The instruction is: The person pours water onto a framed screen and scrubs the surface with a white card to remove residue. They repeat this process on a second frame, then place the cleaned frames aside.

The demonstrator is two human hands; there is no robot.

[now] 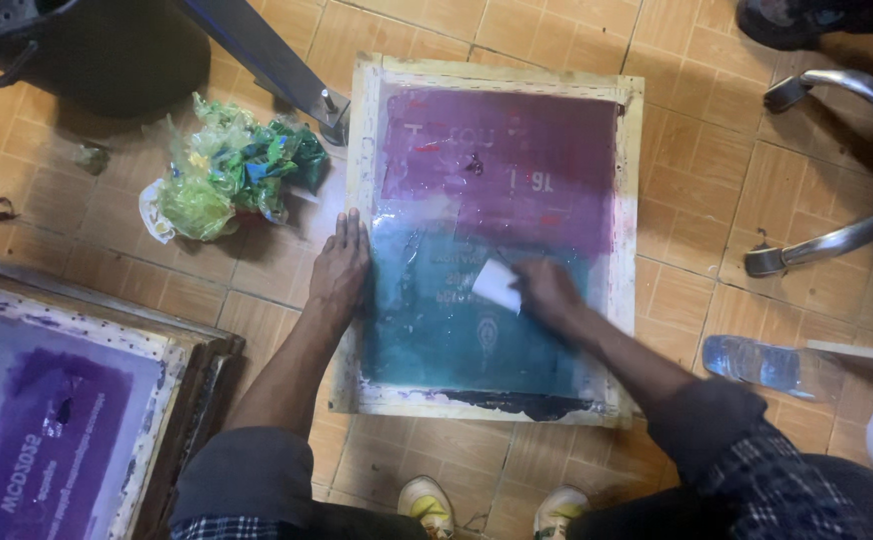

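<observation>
Seen from above, a person crouches on an orange tiled floor (107, 230); the toes of two pale shoes (427, 500) show at the bottom edge. Just beyond them lies a wooden-framed printing screen (362, 200), flat on the floor. The left hand (340, 265) rests flat, fingers together, on the frame's left edge, steadying it. The right hand (547, 290) pinches a small white card (497, 284) and presses it onto the mesh near the middle.

The nearer half of the mesh is teal, the farther half purple; a dark line of ink sits along the near edge. By this judgement, the scraping is partway, with the purple half yet to be worked.

To the left a second screen (57, 420) leans on a stack. Farther left is a crumpled green plastic bag (222, 170). To the right lie a clear plastic bottle (767, 365) and chrome chair legs (827, 245).
</observation>
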